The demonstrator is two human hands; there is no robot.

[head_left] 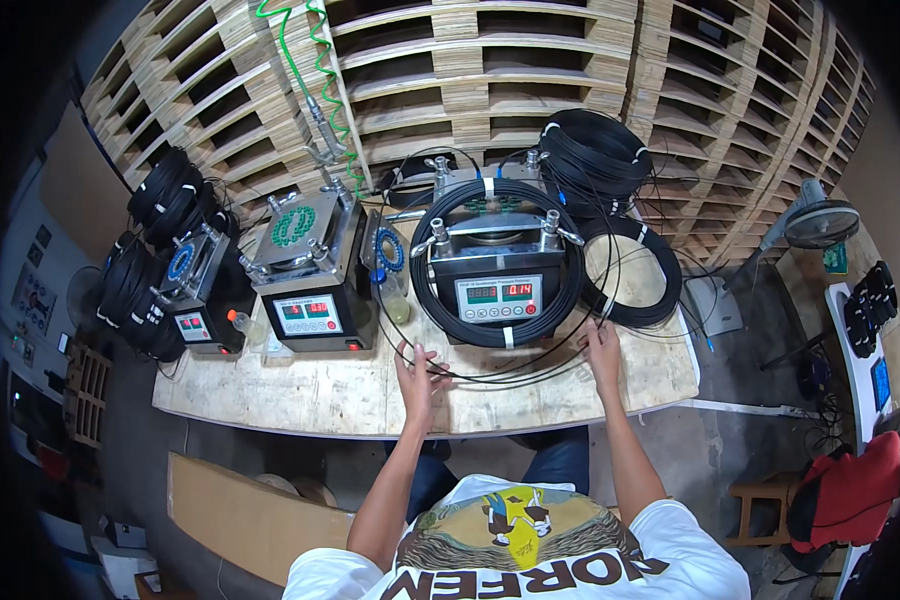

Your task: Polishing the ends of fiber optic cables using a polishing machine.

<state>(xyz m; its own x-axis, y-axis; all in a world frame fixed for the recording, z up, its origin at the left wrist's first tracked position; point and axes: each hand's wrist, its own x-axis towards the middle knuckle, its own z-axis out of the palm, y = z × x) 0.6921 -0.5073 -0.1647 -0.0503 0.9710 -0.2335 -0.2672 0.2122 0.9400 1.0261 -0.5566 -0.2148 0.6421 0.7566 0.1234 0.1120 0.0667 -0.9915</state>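
Both hands are at the front of the wooden bench [250, 395]. Loose loops of black cable [510, 381] sag between them. My left hand [419, 382] is palm up, its fingers curled around the cable's left side. Higher up on the right, my right hand [601, 352] pinches the loops between thumb and fingers. Behind them, a wrapped coil of black cable [567, 310] hangs around a benchtop polishing machine [445, 290] with a red digital display. White ties bind this coil. A blue connector [561, 197] shows near the coil's upper right.
Two similar machines, a middle one [352, 322] and a smaller one [225, 325], stand to the left. Near them are a bottle [397, 308] and a blue ring fixture [389, 250]. Cable coils [595, 155] pile up at the back right. A coiled green air hose [322, 60] hangs before stacked pallets [420, 60].
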